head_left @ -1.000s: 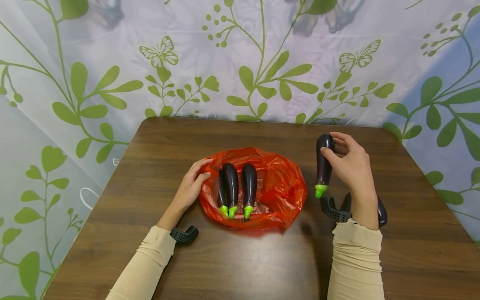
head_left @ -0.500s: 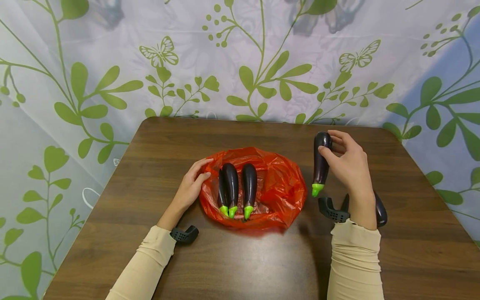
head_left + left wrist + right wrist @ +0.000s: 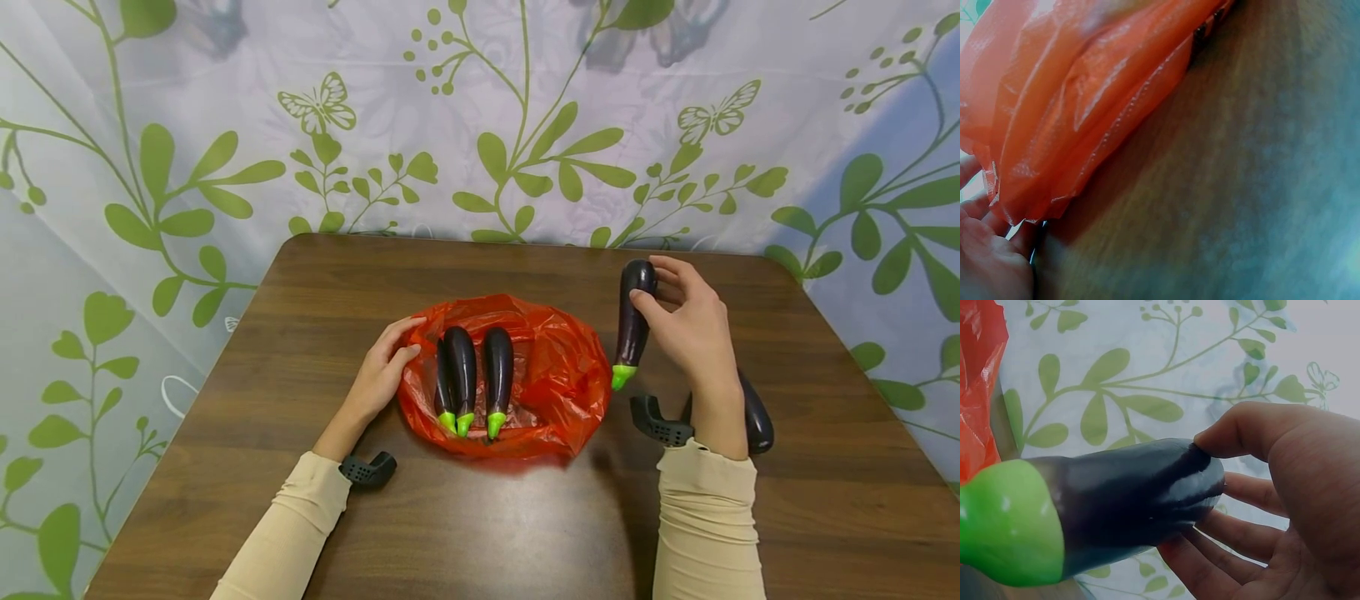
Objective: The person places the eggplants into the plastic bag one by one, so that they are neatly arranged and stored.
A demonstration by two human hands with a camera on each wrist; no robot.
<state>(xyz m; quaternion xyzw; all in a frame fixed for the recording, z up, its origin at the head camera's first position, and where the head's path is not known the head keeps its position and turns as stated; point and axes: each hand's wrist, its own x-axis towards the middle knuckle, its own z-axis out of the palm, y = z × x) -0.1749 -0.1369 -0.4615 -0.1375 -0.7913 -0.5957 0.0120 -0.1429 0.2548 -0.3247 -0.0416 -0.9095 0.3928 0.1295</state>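
My right hand (image 3: 690,329) pinches an eggplant (image 3: 633,325) by its rounded dark end, thumb on one side and fingers on the other. Its bright green stem end points down and towards the red plastic bag (image 3: 562,375). In the right wrist view the same eggplant (image 3: 1129,500) spans the gap between my hand (image 3: 1260,506) and the bag (image 3: 975,387). My left hand (image 3: 382,367) grips the bag's left rim, where the left wrist view shows fingers by the gathered red plastic (image 3: 1085,112). Inside the open bag, three eggplants (image 3: 498,371) lie side by side, green ends towards me.
Another eggplant (image 3: 756,417) lies on the wooden table (image 3: 495,533), partly hidden by my right wrist. A dark piece shows on the wrist's other side; whether it belongs to that eggplant, I cannot tell. A leaf-patterned cloth (image 3: 480,125) hangs behind the table's far edge.
The right hand has moved left and slightly away from me with its eggplant, closer to the bag. More of the eggplant near the right wrist shows. Left hand and bag stay still.
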